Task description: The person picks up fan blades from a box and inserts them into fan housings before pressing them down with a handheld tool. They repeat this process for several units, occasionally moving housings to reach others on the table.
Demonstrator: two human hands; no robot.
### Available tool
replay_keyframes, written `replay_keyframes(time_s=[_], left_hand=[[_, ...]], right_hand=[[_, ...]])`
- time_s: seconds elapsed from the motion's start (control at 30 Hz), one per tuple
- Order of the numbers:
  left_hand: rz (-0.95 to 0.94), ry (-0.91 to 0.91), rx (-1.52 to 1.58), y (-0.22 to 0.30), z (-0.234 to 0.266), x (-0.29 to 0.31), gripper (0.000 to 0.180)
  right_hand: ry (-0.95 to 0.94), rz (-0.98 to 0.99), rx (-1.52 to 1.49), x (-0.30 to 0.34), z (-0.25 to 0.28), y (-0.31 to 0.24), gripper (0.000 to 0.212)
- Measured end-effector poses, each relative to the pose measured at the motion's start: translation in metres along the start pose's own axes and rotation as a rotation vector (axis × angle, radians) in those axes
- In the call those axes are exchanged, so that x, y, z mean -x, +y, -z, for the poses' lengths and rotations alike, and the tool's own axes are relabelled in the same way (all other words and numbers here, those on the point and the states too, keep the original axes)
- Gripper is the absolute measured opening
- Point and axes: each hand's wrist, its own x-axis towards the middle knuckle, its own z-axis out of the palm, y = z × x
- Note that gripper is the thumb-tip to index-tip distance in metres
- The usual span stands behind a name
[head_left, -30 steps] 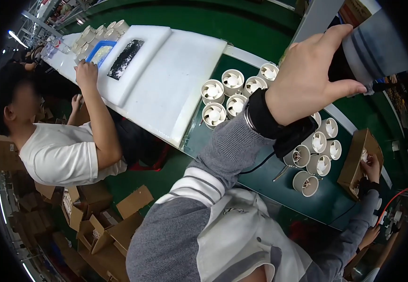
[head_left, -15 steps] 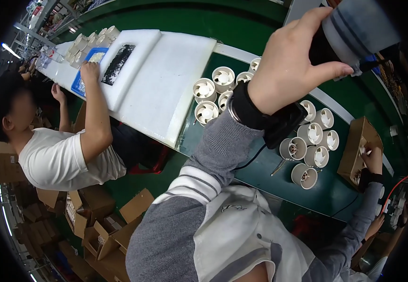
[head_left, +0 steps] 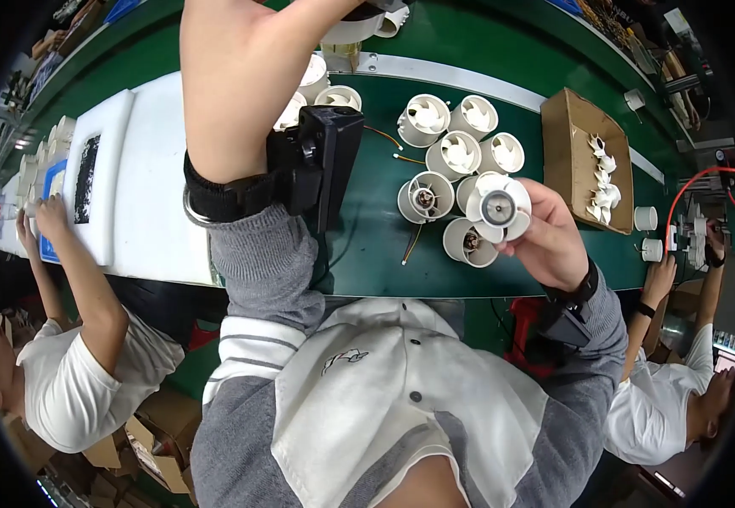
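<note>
My right hand (head_left: 552, 237) pinches a white fan impeller (head_left: 516, 224), its round hub with a metal-looking ring turned up. The impeller is over the near white round fan housings (head_left: 466, 244); two of these show bare copper-coloured motor coils. Behind them stand several housings with white blades inside (head_left: 455, 155). High on the left, my left hand (head_left: 236, 80) reaches past the top edge. Its thumb lies against a dark part (head_left: 364, 12) above a white cup-like piece; the other fingers are cut off, so what it grips cannot be made out.
A cardboard box (head_left: 566, 161) with loose white impellers stands at the right. White foam sheets (head_left: 151, 169) cover the left bench. More fan housings (head_left: 338, 97) sit beside my left wrist. Thin wires lie on the green mat. A person works on each side of me.
My view has turned right. My right hand has left the cardboard box and now holds an impeller over the housings. My left hand is still raised, now partly beyond the top edge.
</note>
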Motion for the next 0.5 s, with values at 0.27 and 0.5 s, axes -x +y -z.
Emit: replay_keyframes(time_s=[0.27, 0.5], left_hand=[[0.003, -0.02, 0.001, 0.002, -0.006, 0.004, 0.062], [0.014, -0.041, 0.028, 0.004, -0.006, 0.005, 0.062]], right_hand=[[-0.015, 0.409, 1.339, -0.036, -0.01, -0.002, 0.025], [-0.153, 0.351, 1.68, -0.059, -0.023, -0.001, 0.022]])
